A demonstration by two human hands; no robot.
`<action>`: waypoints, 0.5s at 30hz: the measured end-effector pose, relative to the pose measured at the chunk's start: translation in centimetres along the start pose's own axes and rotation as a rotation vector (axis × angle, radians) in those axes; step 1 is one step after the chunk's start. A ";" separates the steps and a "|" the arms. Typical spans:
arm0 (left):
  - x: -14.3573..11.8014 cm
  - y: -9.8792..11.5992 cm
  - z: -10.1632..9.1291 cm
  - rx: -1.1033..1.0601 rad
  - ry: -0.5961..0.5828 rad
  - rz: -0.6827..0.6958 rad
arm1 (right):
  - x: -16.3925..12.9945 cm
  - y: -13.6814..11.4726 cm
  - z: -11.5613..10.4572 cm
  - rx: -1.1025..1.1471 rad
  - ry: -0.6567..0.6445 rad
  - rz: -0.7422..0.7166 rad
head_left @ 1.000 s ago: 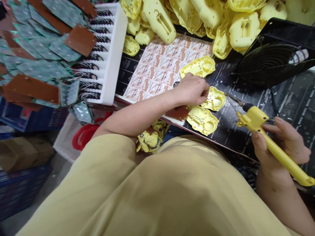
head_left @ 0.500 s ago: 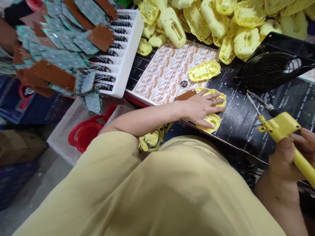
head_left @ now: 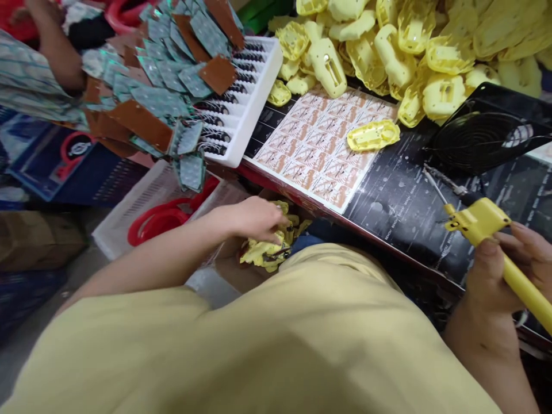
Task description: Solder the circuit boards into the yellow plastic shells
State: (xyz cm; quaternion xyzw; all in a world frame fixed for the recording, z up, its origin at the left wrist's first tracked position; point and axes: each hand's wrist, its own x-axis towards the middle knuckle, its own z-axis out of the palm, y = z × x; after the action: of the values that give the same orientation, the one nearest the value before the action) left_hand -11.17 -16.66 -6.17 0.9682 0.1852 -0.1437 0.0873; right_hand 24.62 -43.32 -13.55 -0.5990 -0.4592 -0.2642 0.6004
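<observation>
A yellow soldering gun (head_left: 485, 218) is held at the edge of the black bench (head_left: 383, 201), its handle wrapped by the right hand's (head_left: 487, 287) thumb and fingers. It is judged light, stiff and smooth, best gripped there — the tip may be hot. The left hand (head_left: 259, 218) is held over yellow shell parts (head_left: 263, 256) below; whether anything is pinched cannot be told. Wired black parts (head_left: 211, 108) are slotted in a white foam tray (head_left: 263, 103), partly covered by circuit boards (head_left: 161, 102); a red plastic piece (head_left: 146, 230) is held in a white basket (head_left: 107, 230).
</observation>
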 end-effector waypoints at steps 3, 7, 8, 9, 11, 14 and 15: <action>6.9 0.8 -1.2 -0.030 0.031 0.036 | 0.6 -0.4 0.8 0.049 0.085 -0.091; 17.6 1.3 -2.6 -0.090 0.407 0.030 | 1.1 -2.2 0.8 0.050 0.047 -0.044; 19.6 1.4 -2.8 -0.104 0.402 0.005 | 1.2 -2.8 0.7 0.040 0.002 0.003; 21.0 1.5 -2.7 -0.115 0.373 -0.005 | 1.3 -3.3 0.5 0.037 -0.034 0.044; 22.3 2.2 -2.4 -0.121 0.303 0.038 | 1.3 -3.9 0.2 0.054 -0.077 0.089; 21.5 3.7 -2.0 -0.090 0.271 0.258 | 1.3 -3.5 0.0 0.084 -0.091 0.068; 21.2 4.1 -2.1 -0.088 0.284 0.315 | 1.2 -3.2 0.1 0.075 -0.108 0.056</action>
State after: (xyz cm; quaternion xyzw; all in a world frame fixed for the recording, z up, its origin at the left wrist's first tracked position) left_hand 9.80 -12.85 -10.28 0.9910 0.0484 0.0175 0.1239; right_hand 22.38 -43.42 -11.02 -0.6020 -0.4836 -0.1974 0.6040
